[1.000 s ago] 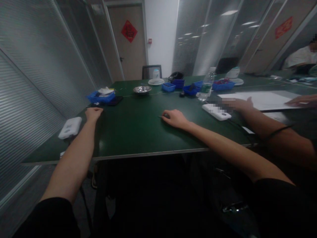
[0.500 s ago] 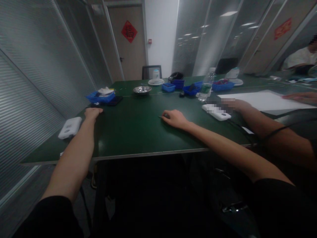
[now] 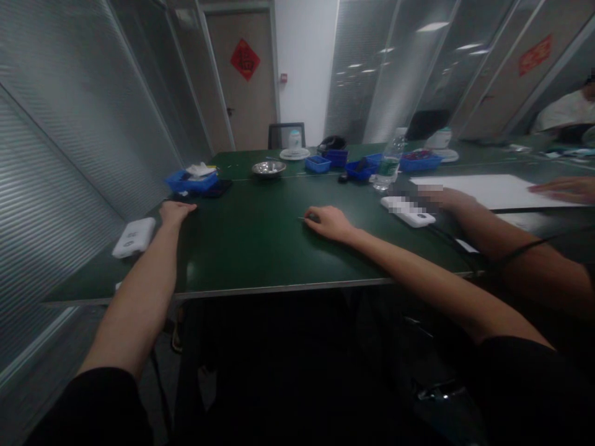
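My right hand (image 3: 329, 223) rests on the green table (image 3: 251, 248), fingers curled in a closed grip. From it a thin, pale tip (image 3: 301, 218) points left, and something dark shows between thumb and fingers; its kind is too small to tell. On the left, my left hand (image 3: 175, 212) lies on the table with its fingers drawn together; whatever is in them, if anything, is hidden. Just beyond that hand is a blue tray (image 3: 179, 183) with white tissue (image 3: 201, 169) on top. A dark flat thing (image 3: 218, 189) lies beside the tray.
A white device (image 3: 134, 238) lies left of my left arm. Further back are a metal dish (image 3: 268, 169), a blue basket (image 3: 318, 164) and a water bottle (image 3: 387, 164). At right, another person's hands (image 3: 449, 199) are by a white sheet (image 3: 483, 189) and white box (image 3: 411, 214).
The view has shifted very slightly. Both my hands stay in about the same places, with the same closed fingers.
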Motion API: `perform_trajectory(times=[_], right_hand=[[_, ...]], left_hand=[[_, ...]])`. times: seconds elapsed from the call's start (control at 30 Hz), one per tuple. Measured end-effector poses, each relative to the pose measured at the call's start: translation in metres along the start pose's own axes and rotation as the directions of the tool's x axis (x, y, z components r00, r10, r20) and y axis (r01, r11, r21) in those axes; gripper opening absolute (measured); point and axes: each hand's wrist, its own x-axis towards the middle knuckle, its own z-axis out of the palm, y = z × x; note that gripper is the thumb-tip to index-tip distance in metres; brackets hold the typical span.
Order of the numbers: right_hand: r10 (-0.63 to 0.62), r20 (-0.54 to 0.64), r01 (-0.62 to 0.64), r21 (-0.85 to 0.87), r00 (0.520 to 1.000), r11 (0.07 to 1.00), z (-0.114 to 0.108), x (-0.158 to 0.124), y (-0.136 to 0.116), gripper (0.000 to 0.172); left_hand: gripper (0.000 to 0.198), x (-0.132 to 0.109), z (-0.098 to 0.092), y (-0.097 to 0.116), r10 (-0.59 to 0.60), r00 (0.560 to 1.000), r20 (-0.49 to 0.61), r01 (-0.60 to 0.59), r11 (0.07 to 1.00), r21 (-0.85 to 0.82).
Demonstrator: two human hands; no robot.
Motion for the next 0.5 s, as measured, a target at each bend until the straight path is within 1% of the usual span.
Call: perform_trajectory(times=[0.07, 0.1, 0.17, 0.2, 0.23, 0.27, 0.3, 0.33, 0.37, 0.4, 0.43, 0.47, 0.5], right_hand=[[-0.037, -0.011, 0.037, 0.024, 0.999, 0.999, 0.001, 0.000, 0.000, 0.032], [-0.058, -0.018, 0.058, 0.036, 0.998, 0.998, 0.001, 0.000, 0.000, 0.032], [-0.102, -0.028, 0.104, 0.060, 0.994, 0.993, 0.002, -0.001, 0.000, 0.031], [-0.125, -0.033, 0.127, 0.070, 0.992, 0.989, 0.002, -0.001, -0.001, 0.031], [-0.148, -0.039, 0.151, 0.081, 0.988, 0.985, 0.002, -0.002, -0.001, 0.031], [-0.170, -0.046, 0.174, 0.091, 0.984, 0.981, 0.002, -0.003, -0.002, 0.031], [-0.193, -0.054, 0.198, 0.102, 0.980, 0.975, 0.002, -0.004, -0.003, 0.031], [-0.215, -0.061, 0.221, 0.113, 0.975, 0.969, 0.001, -0.004, -0.004, 0.031], [-0.232, -0.069, 0.239, 0.123, 0.970, 0.963, 0.000, -0.005, -0.005, 0.031], [-0.247, -0.074, 0.255, 0.132, 0.966, 0.958, 0.000, -0.006, -0.006, 0.031], [-0.261, -0.077, 0.269, 0.140, 0.962, 0.953, -0.001, -0.007, -0.008, 0.031], [-0.270, -0.080, 0.279, 0.144, 0.959, 0.949, -0.002, -0.007, -0.009, 0.031], [-0.277, -0.082, 0.286, 0.145, 0.958, 0.947, -0.002, -0.008, -0.011, 0.031]], left_hand=[[0.032, -0.001, 0.000, 0.003, -0.053, 0.999, -0.008, 0.053, 0.998, 0.020], [0.030, -0.002, 0.001, 0.007, -0.050, 0.999, 0.005, 0.050, 0.998, 0.026], [0.026, -0.008, 0.007, 0.019, 0.064, 0.994, 0.090, -0.066, 0.998, 0.020], [0.025, -0.013, 0.012, 0.027, 0.134, 0.980, 0.145, -0.135, 0.991, 0.003], [0.024, -0.020, 0.017, 0.038, 0.215, 0.955, 0.205, -0.213, 0.977, -0.029], [0.023, -0.029, 0.023, 0.049, 0.301, 0.915, 0.271, -0.292, 0.954, -0.073], [0.023, -0.040, 0.030, 0.062, 0.400, 0.853, 0.335, -0.376, 0.917, -0.136], [0.024, -0.053, 0.037, 0.075, 0.503, 0.772, 0.389, -0.454, 0.864, -0.216], [0.027, -0.067, 0.044, 0.088, 0.596, 0.674, 0.437, -0.512, 0.803, -0.305], [0.031, -0.082, 0.052, 0.100, 0.681, 0.572, 0.457, -0.556, 0.731, -0.395], [0.033, -0.098, 0.059, 0.112, 0.755, 0.476, 0.451, -0.583, 0.655, -0.480], [0.035, -0.112, 0.065, 0.122, 0.809, 0.390, 0.440, -0.596, 0.586, -0.549], [0.037, -0.125, 0.070, 0.130, 0.845, 0.330, 0.422, -0.593, 0.533, -0.603]])
